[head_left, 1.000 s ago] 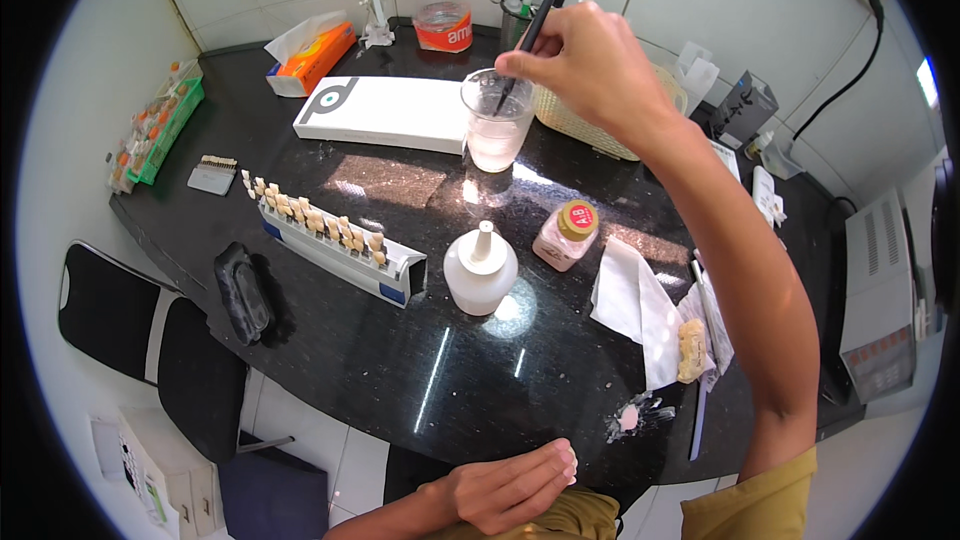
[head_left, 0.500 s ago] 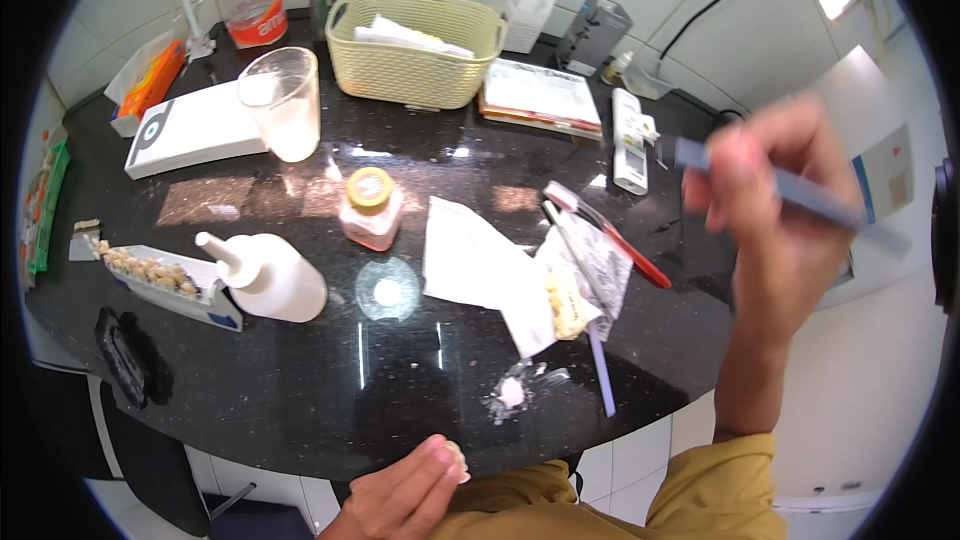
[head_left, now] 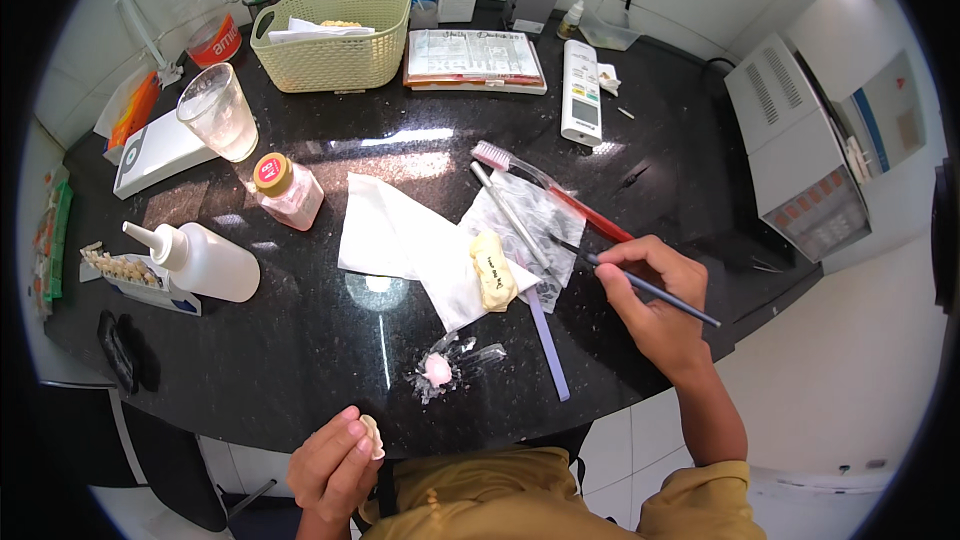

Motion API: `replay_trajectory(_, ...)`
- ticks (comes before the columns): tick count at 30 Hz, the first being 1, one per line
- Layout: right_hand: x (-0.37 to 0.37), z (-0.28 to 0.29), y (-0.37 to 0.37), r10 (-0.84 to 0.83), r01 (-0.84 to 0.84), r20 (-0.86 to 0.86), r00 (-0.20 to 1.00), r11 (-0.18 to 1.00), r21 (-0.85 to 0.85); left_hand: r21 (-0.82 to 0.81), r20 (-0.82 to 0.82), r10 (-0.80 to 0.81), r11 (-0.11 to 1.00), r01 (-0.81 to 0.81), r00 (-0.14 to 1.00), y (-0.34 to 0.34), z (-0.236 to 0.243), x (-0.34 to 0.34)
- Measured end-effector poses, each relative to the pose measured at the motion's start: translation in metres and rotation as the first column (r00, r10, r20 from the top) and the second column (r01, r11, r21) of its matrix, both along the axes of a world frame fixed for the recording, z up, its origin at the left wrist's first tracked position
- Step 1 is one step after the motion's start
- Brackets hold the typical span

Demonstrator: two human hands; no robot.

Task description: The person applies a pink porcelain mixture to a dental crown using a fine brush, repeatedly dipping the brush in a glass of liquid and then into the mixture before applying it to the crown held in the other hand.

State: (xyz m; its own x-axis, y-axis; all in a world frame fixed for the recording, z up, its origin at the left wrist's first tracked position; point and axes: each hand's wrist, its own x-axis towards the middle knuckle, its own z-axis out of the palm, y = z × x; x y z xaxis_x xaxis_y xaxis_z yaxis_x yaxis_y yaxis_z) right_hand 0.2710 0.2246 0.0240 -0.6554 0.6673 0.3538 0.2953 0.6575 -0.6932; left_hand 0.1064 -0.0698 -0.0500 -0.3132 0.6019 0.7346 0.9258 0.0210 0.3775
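Near the front edge, my left hand [head_left: 332, 465] pinches a small cream-coloured moulded piece [head_left: 372, 437], which looks like a plaster dental cast. Between thumb and fingers, my right hand [head_left: 655, 305] grips a slim dark blue brush [head_left: 660, 292]. Its thin dark tip hovers over or rests on a crumpled clear plastic sheet [head_left: 550, 290]; which of the two I cannot tell. On that sheet lies a silvery metal tool [head_left: 510, 215]. A cream block with handwriting [head_left: 492, 272] rests on white paper tissue [head_left: 400, 235]. Closer to me sits a pink lump [head_left: 437, 370] amid smeared white residue.
A red toothbrush [head_left: 560, 195] and a lilac stick [head_left: 548, 348] flank the sheet. Leftward stand a pink-filled jar [head_left: 290, 195], a white nozzle bottle [head_left: 215, 262] and a glass [head_left: 220, 115]. Behind are a green basket [head_left: 330, 60], a notepad [head_left: 475, 58] and a remote control [head_left: 581, 90].
My right hand has come down and left from the raised right side to the plastic sheet, brush still gripped. The view has shifted. My left hand still holds the cream piece.
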Motion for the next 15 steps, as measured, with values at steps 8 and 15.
replay_trajectory(8, 0.042, -0.012, -0.060, 0.041, -0.101, -0.291, 0.956, 0.976, -0.194, 0.012, 0.040, -0.092, 0.996, 0.092, 0.995, 0.010, -0.002, -0.005)
replay_trajectory(15, 0.013, -0.018, -0.058, -0.086, 0.085, -0.126, 0.988, 0.996, -0.012, -0.039, 0.024, -0.001, 0.999, 0.002, 1.000, 0.002, 0.003, 0.000)
